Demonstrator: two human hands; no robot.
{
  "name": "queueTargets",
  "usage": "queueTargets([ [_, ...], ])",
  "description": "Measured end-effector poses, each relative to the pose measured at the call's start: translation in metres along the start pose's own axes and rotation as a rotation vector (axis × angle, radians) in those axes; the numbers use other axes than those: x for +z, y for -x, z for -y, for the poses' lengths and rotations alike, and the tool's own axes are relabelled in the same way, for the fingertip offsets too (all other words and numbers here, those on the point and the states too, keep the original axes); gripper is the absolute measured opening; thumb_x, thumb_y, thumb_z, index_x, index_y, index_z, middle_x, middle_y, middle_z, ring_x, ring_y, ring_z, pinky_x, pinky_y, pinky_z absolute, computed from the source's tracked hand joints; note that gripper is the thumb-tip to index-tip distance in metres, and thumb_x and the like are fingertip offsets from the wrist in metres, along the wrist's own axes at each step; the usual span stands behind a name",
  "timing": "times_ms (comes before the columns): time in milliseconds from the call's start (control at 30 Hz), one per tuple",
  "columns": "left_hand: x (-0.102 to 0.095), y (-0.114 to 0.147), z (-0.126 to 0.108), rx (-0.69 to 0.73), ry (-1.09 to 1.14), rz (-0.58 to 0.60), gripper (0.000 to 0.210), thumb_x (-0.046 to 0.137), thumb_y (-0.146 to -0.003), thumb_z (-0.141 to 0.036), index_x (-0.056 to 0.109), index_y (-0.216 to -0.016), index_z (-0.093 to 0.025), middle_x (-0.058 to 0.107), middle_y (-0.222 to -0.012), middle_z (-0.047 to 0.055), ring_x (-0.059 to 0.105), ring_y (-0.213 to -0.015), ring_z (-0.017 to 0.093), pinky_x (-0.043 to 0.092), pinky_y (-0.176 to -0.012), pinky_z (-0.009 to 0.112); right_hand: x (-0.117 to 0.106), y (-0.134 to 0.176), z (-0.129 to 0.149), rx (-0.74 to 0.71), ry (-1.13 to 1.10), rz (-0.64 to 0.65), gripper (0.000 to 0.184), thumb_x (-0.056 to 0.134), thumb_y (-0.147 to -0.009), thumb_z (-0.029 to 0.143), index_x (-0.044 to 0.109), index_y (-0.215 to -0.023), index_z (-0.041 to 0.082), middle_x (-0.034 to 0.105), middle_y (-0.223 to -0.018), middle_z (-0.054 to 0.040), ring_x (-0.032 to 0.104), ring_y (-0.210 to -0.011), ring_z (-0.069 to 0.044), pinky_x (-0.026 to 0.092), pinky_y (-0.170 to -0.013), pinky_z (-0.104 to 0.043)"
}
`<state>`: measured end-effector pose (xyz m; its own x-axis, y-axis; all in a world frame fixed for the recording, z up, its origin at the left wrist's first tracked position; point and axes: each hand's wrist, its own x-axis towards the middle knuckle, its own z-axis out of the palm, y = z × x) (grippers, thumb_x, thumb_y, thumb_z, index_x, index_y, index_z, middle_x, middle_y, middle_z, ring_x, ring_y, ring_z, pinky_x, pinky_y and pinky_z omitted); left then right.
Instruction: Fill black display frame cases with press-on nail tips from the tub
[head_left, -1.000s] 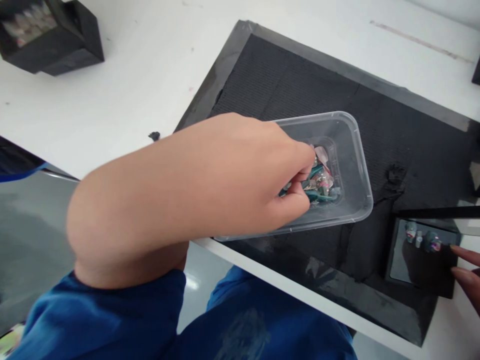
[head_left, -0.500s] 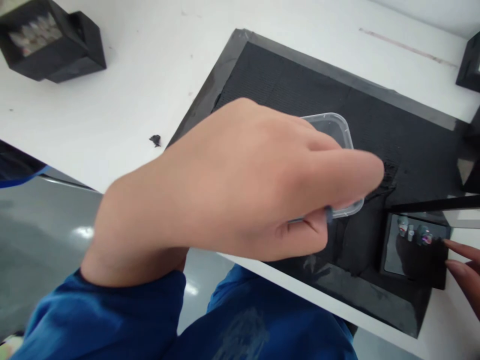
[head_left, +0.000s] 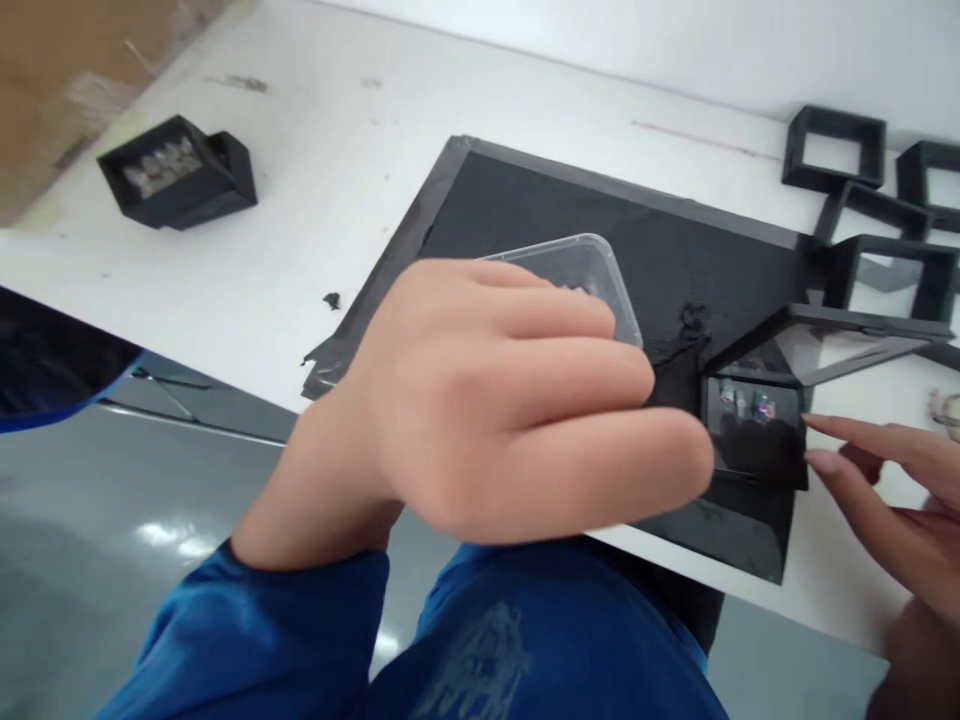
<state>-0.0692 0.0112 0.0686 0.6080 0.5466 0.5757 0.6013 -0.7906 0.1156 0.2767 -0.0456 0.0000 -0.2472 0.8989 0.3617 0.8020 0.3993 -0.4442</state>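
My left hand (head_left: pixel 487 390) is closed, its back to the camera, above a clear plastic tub (head_left: pixel 616 285) on a black mat. The fingertips are hidden below the hand, so what they hold cannot be seen. A few small pieces show inside the tub past my knuckles. My right hand (head_left: pixel 892 480) pinches the right edge of a shallow black box (head_left: pixel 757 450) between thumb and forefinger. In the box, several small shiny pieces (head_left: pixel 742 402) stand in a row near its back. Its framed lid (head_left: pixel 847 340), with a clear pane, is tilted open behind it.
The black mat (head_left: pixel 525 190) covers part of the white table (head_left: pixel 330 120). Several black square frames (head_left: pixel 834 150) stand at the back right. Two joined black boxes (head_left: pixel 180 175) with clear pieces stand at the left. A dark scrap (head_left: pixel 331 300) lies beside the mat.
The view has shifted, bringing more of the right side and the open lid into sight. My left hand has turned, hiding the dark bit between its fingertips. My right hand stays at the box edge.
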Motion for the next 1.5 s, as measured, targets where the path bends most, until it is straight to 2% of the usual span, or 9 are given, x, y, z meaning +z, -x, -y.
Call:
queueTargets([
  [133, 0.002, -0.003, -0.026, 0.177, -0.014, 0.034, 0.022, 0.070, -0.093, -0.019, 0.065, -0.073, -0.027, 0.062, -0.064, -0.004, 0.062, -0.064, 0.013, 0.056, -0.062, 0.034, 0.011, -0.005, 0.011, -0.237, -0.286, -0.022, 0.058, 0.084, -0.092, 0.052, 0.071, -0.146, 0.034, 0.059, -0.069, 0.0025, 0.055, -0.057, -0.014, 0.048, -0.050, -0.029],
  [233, 0.020, -0.009, -0.040, 0.294, -0.043, -0.008, 0.017, 0.071, -0.095, -0.021, 0.068, -0.079, -0.027, 0.066, -0.069, -0.004, 0.059, -0.063, 0.012, 0.048, -0.054, 0.032, 0.020, -0.006, 0.019, -0.341, -0.383, -0.071, 0.076, 0.090, -0.079, 0.063, 0.073, -0.141, 0.023, 0.060, -0.072, 0.0011, 0.055, -0.059, -0.014, 0.048, -0.050, -0.031],
  [400, 0.057, -0.024, -0.054, 0.400, -0.073, -0.133, 0.027, 0.070, -0.097, -0.016, 0.064, -0.071, -0.023, 0.061, -0.061, -0.006, 0.051, -0.054, 0.009, 0.034, -0.046, 0.029, 0.021, -0.003, 0.031, -0.228, -0.451, -0.156, 0.048, 0.094, -0.084, 0.038, 0.077, -0.128, 0.029, 0.058, -0.070, 0.0038, 0.053, -0.058, -0.012, 0.046, -0.050, -0.029],
  [533, 0.071, -0.030, -0.057, 0.421, -0.079, -0.176, 0.024, 0.066, -0.098, -0.016, 0.068, -0.075, -0.023, 0.063, -0.062, -0.005, 0.054, -0.055, 0.010, 0.038, -0.046, 0.029, 0.015, -0.003, 0.034, -0.156, -0.451, -0.179, 0.034, 0.090, -0.088, 0.030, 0.079, -0.120, 0.030, 0.053, -0.064, 0.0065, 0.049, -0.054, -0.011, 0.044, -0.048, -0.028],
  [767, 0.083, -0.031, -0.044, 0.446, -0.042, -0.196, 0.020, 0.066, -0.099, -0.016, 0.072, -0.081, -0.020, 0.067, -0.063, -0.003, 0.059, -0.056, 0.012, 0.044, -0.048, 0.029, 0.014, -0.008, 0.039, -0.128, -0.227, -0.225, 0.017, 0.082, -0.096, 0.024, 0.079, -0.112, 0.024, 0.050, -0.061, 0.0072, 0.044, -0.053, -0.008, 0.044, -0.048, -0.023],
  [1100, 0.082, -0.021, -0.038, 0.331, 0.081, -0.147, 0.007, 0.071, -0.097, -0.019, 0.075, -0.104, -0.019, 0.068, -0.063, -0.006, 0.062, -0.056, 0.011, 0.044, -0.049, 0.030, -0.001, -0.014, 0.018, -0.270, -0.077, -0.180, 0.023, 0.081, -0.094, 0.021, 0.078, -0.115, 0.025, 0.055, -0.062, 0.0058, 0.050, -0.052, -0.010, 0.041, -0.047, -0.027],
  [1267, 0.086, -0.016, -0.038, 0.260, 0.067, -0.159, 0.006, 0.077, -0.093, -0.023, 0.074, -0.097, -0.025, 0.066, -0.060, -0.009, 0.060, -0.054, 0.010, 0.041, -0.048, 0.029, -0.006, -0.011, -0.013, -0.042, 0.078, -0.084, 0.017, 0.079, -0.098, 0.037, 0.080, -0.113, 0.030, 0.062, -0.064, 0.0035, 0.055, -0.054, -0.014, 0.044, -0.053, -0.032],
  [1367, 0.087, -0.014, -0.041, 0.253, 0.068, -0.155, 0.004, 0.078, -0.093, -0.025, 0.074, -0.094, -0.026, 0.066, -0.060, -0.009, 0.059, -0.053, 0.009, 0.041, -0.049, 0.028, 0.002, -0.009, -0.028, -0.005, 0.140, 0.043, 0.027, 0.070, -0.102, 0.049, 0.081, -0.113, 0.027, 0.066, -0.063, 0.0022, 0.059, -0.054, -0.015, 0.042, -0.053, -0.033],
  [1500, 0.087, -0.014, -0.045, 0.248, 0.078, -0.157, 0.009, 0.075, -0.095, -0.026, 0.072, -0.086, -0.025, 0.066, -0.060, -0.009, 0.058, -0.052, 0.009, 0.040, -0.048, 0.030, 0.011, -0.009, -0.032, 0.007, 0.166, 0.053, 0.031, 0.070, -0.102, 0.052, 0.082, -0.114, 0.026, 0.066, -0.063, 0.0023, 0.057, -0.053, -0.015, 0.040, -0.053, -0.032],
])
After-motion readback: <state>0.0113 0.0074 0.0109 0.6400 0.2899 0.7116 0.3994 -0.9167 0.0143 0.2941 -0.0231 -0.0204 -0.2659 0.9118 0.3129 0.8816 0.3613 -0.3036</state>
